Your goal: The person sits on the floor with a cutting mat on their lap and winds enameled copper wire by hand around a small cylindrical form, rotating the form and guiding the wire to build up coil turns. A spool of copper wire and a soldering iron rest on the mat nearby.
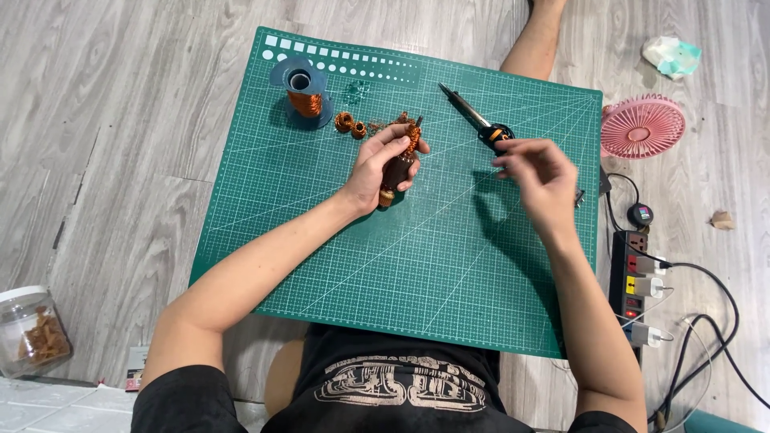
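Note:
My left hand (377,164) grips a dark brown cylindrical piece (396,172) wound with copper wire at its top end, held over a green cutting mat (321,240). My right hand (539,178) hovers to the right, fingers pinched together; whether a thin wire runs between them is too fine to tell. A soldering iron (477,119) with a black and orange handle lies on the mat just beyond my right hand. Two small copper coils (350,124) lie next to my left hand. A blue spool of copper wire (302,90) stands at the mat's far left.
A pink fan (642,126) lies on the wooden floor right of the mat. A power strip (634,281) with plugs and cables sits at the right edge. A clear jar (32,330) stands at the lower left. Crumpled cloth (672,56) lies far right.

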